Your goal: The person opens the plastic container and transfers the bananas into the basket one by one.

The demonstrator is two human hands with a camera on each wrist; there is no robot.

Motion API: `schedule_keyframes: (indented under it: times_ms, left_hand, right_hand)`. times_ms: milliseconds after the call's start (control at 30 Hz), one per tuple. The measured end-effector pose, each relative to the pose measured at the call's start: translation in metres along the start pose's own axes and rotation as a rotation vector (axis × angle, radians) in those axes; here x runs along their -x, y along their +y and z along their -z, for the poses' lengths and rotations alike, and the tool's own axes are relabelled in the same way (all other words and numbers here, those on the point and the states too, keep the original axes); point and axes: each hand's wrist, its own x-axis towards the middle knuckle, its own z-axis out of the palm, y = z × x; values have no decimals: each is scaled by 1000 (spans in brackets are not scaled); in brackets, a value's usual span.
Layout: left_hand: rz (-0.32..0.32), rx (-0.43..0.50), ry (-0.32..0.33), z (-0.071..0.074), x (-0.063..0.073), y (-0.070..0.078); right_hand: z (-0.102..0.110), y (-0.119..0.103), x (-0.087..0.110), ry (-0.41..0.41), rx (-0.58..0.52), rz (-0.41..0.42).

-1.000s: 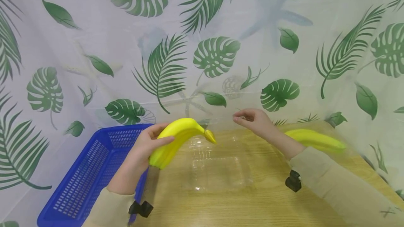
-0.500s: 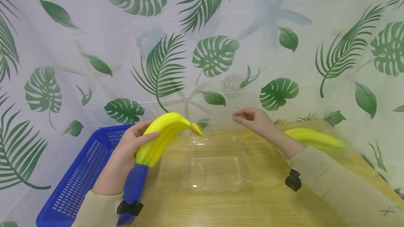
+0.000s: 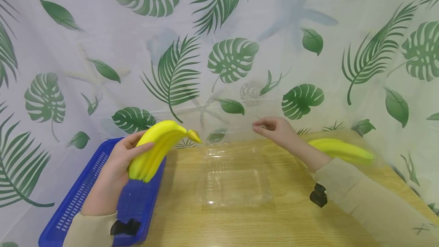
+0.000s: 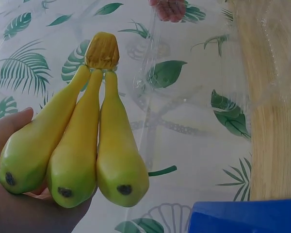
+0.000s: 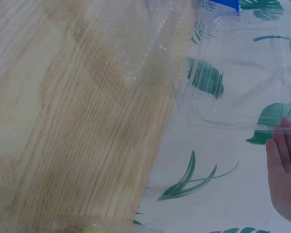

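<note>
My left hand grips a bunch of bananas from its left side, above the blue basket. In the left wrist view the bananas hang from a brown-gold stem, dark tips toward the camera. A clear plastic clamshell container stands on the table with its lid raised. With curled fingers my right hand holds the lid's right edge. The right wrist view shows the fingers at the rim of the see-through lid.
A blue perforated basket stands at the left of the wooden table. Another yellow banana piece lies behind the right forearm, apparently within clear plastic. A leaf-printed sheet hangs along the back.
My left hand has carried the bananas leftward, away from the clear container and over the blue basket. The right hand has stayed at the lid.
</note>
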Motion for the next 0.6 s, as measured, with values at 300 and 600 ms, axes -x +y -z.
schedule_keyframes:
  times_ms: [300, 600]
  left_hand:
    - [19, 20, 40, 25, -2, -10]
    - [44, 79, 62, 45, -2, -19]
  right_hand:
    - [0, -2, 1, -1, -2, -5]
    - [0, 0, 0, 1, 8, -5]
